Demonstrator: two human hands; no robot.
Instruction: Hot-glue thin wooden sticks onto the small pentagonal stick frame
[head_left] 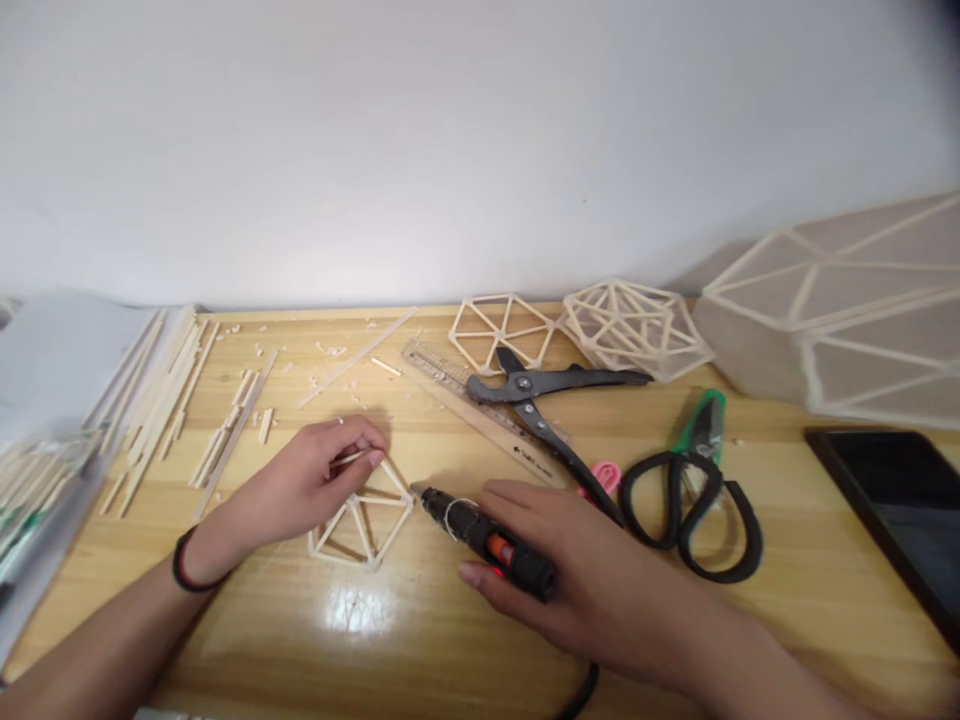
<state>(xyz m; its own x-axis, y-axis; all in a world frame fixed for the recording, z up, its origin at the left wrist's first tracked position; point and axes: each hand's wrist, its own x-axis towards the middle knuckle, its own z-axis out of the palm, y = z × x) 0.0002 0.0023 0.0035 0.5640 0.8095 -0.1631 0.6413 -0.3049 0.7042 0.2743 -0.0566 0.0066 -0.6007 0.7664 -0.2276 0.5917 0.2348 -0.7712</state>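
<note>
My left hand [315,475] pinches a short wooden stick [351,458] against the top edge of a small flat frame of glued sticks [364,522] that lies on the wooden table [300,640]. My right hand [570,570] grips a black glue pen with an orange button [484,538]. The pen's tip points left and sits just right of the frame, close to its upper right corner. A black cord runs from the pen off the table's front edge.
Loose sticks [172,395] lie at the left beside a paper stack [52,400]. Behind are a ruler [469,410], black cutters [540,400], scissors [694,500], a pink object [606,472], two stick frames [501,330] [634,325], a large faceted lamp shape [840,310] and a dark tablet [900,510].
</note>
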